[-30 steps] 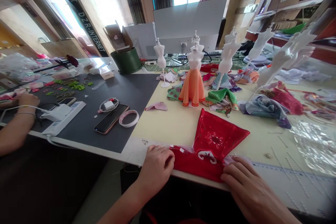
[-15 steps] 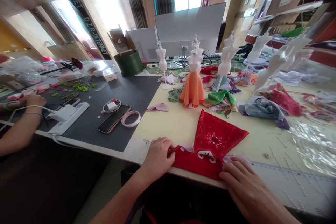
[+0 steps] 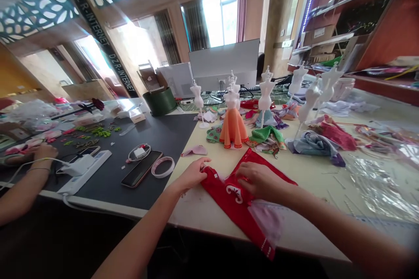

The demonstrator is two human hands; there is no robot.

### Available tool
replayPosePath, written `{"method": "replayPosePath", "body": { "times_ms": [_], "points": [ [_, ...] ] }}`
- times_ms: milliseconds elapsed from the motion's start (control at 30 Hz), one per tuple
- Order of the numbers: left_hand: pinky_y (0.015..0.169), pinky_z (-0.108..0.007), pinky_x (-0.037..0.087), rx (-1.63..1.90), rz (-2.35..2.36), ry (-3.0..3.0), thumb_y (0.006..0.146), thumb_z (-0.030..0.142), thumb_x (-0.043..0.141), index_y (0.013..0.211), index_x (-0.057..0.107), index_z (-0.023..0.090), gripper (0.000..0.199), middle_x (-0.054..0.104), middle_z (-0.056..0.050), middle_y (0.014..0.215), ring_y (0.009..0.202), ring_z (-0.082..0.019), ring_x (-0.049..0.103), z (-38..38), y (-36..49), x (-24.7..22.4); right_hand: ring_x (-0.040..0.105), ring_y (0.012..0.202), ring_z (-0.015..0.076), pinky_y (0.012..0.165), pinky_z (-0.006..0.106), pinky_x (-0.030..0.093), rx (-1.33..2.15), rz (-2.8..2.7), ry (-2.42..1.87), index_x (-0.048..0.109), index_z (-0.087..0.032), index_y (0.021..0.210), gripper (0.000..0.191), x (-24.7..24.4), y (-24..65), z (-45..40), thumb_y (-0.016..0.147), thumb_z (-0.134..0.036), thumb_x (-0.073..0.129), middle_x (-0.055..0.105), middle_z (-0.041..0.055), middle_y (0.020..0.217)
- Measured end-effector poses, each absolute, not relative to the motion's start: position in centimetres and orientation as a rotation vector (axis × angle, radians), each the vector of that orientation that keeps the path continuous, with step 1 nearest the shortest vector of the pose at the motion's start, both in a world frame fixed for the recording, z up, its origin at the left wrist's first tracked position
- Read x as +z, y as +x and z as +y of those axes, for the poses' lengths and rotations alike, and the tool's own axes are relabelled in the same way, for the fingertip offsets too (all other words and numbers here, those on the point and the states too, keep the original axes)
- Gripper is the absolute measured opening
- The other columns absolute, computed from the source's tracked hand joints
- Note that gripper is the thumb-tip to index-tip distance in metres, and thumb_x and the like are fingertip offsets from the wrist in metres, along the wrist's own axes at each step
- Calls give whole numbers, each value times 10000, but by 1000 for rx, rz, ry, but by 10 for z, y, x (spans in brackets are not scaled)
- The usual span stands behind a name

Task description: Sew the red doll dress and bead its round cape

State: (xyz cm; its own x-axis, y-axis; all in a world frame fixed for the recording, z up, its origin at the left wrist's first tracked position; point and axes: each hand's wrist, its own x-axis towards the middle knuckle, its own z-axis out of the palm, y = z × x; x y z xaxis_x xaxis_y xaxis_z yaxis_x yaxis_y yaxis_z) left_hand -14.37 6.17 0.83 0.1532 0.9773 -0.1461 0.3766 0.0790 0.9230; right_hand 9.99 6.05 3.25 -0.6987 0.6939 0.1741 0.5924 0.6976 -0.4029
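Nearest us, in front of the orange skirt [image 3: 233, 128], the red cloth [image 3: 225, 202] lies slantwise on the bench [image 3: 198, 216]. Its lowest tip reaches the front edge and seems to poke past it, so there is little room on that side. Pale lining [image 3: 266, 218] shows along the cloth's right side.

Our hands are apart from each other, both on the red cloth. In front of the orange skirt and to its left, our left hand [image 3: 193, 174] pinches the upper end between thumb and fingers, probably to anchor it against sliding. Our right hand [image 3: 258, 181], in front of the skirt and slightly to its right, lies across the cloth with curled fingers; we cannot tell whether they grip or only press, but the placing looks meant to steady the layers.

Left of the orange skirt, the roll of tape [image 3: 163, 175] and the phone [image 3: 141, 170] sit clear of our left hand. Directly in front of the skirt we have a narrow bare strip; more open bench lies to its front right, before the clear plastic [image 3: 373, 183].

The green cloth [image 3: 268, 134] is heaped just right of the orange skirt, which a white dress form [image 3: 231, 101] holds upright, presumably to keep its shape. Well behind the skirt stands the monitor [image 3: 225, 59].
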Motion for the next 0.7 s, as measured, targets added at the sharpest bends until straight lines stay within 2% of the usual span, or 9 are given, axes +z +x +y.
{"method": "replayPosePath", "body": {
  "times_ms": [133, 333, 467, 567, 700],
  "points": [
    [473, -161, 346, 849, 1357, 1447, 548, 20, 430, 1207, 511, 123, 672, 572, 24, 687, 557, -84, 514, 67, -147, 4, 597, 843, 208, 699, 267, 406, 624, -2502, -1120, 669, -154, 851, 153, 25, 67, 86, 783, -121, 536, 658, 81, 888],
    [614, -202, 448, 994, 1251, 1358, 593, 23, 428, 1269, 433, 135, 685, 633, -28, 872, 720, -111, 591, 79, -143, -5, 617, 773, 201, 634, 264, 421, 881, -2238, -1189, 635, -134, 973, 205, 0, 38, 105, 819, -194, 513, 680, 97, 863],
    [665, -225, 460, 1047, 1191, 1331, 624, 49, 477, 1250, 454, 136, 633, 631, -40, 897, 775, -128, 596, 89, -142, -10, 611, 633, 151, 548, 235, 433, 1105, -2034, -1106, 519, -122, 1151, 361, -19, 31, 118, 797, -190, 532, 667, 44, 761],
    [632, -220, 439, 1057, 1175, 1330, 645, 67, 487, 1213, 487, 139, 572, 629, -31, 870, 722, -114, 580, 95, -142, -13, 577, 576, 126, 531, 235, 438, 1182, -1890, -1028, 489, -122, 1143, 380, -32, 26, 125, 766, -159, 518, 629, 10, 729],
    [604, -223, 416, 1054, 1157, 1357, 736, 157, 531, 1200, 503, 149, 465, 618, -22, 845, 660, -100, 551, 103, -141, -14, 557, 613, 133, 560, 256, 441, 1200, -1739, -959, 500, -139, 1100, 378, -40, 20, 127, 725, -178, 522, 579, 2, 750]
  ]
}}
